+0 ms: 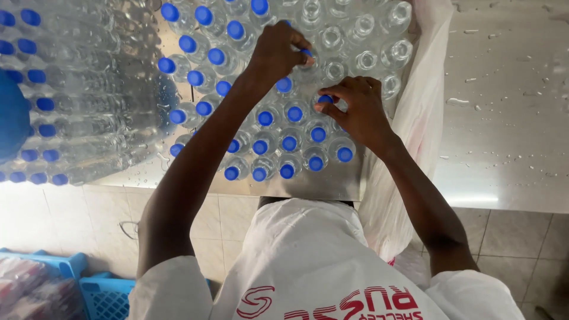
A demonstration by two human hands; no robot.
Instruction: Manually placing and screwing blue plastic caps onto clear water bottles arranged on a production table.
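Head view, looking down. A wet stainless-steel table (504,118) filled the upper part of the frame, water drops scattered over its bare right portion. On its left lay a large shrink-wrapped stack of bottles (65,106), set on their sides with blue caps facing the viewer. At the centre stood a dense group of upright clear plastic bottles (284,130); those nearer the person carried blue caps, while the far right rows (364,41) stood open-mouthed. A white plastic bag (415,118) hung along the table's right edge, just beside the group. Below the table edge were a pale tiled floor (521,237) and, at lower left, blue plastic crates (89,284). The person's white garment occupied the bottom centre.

The left hand (278,53) reached over the capped rows to a bottle at the boundary between capped and uncapped ones; its fingers were closed around a blue cap (307,53) seated on that bottle's mouth, most of the cap being hidden by the fingertips. The right hand (355,109) rested near the group's right side, thumb and forefinger pinching a second blue cap (325,99) atop a bottle there. The two hands were near each other but not touching, one bottle row apart.
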